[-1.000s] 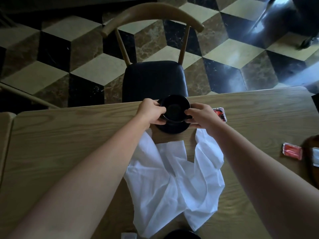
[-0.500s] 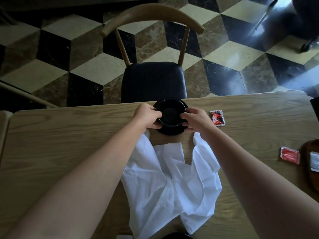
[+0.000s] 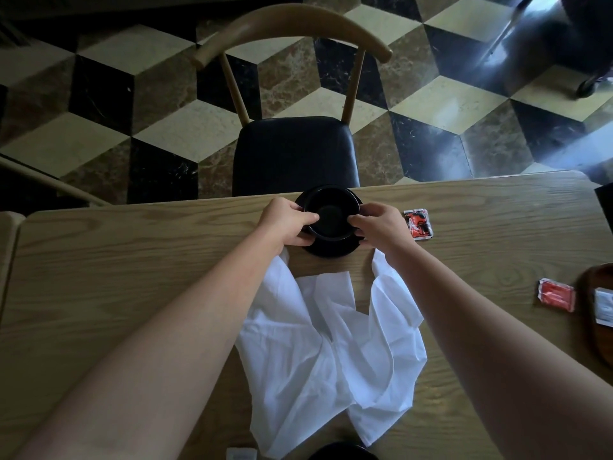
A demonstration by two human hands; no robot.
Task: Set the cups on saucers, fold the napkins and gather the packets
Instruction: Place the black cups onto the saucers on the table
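Both hands are on the black cup (image 3: 331,215) at the far edge of the wooden table (image 3: 132,260), so the step in hand looks like the first part of the task: seating a cup on its saucer. The left hand (image 3: 286,224) closes its thumb and fingers on the cup's left rim, and the right hand (image 3: 378,225) does the same on the right rim, so the cup sits squarely between them. Under it a black saucer (image 3: 331,250) shows as a dark crescent on the near side; whether the cup already rests fully on the saucer or is held just above it I cannot tell, as everything there is black on black. The next move, in my judgement, calls for centring the cup, letting go without nudging it toward the table edge, and then turning to the white napkin (image 3: 331,353), which lies crumpled and unfolded between the forearms, near the saucer. One red packet (image 3: 418,224) lies just beside the right hand, and a second red packet (image 3: 555,294) lies well apart to the right, next to a dark wooden tray (image 3: 593,327) that holds a white packet (image 3: 603,307). None of these loose packets is gathered yet.
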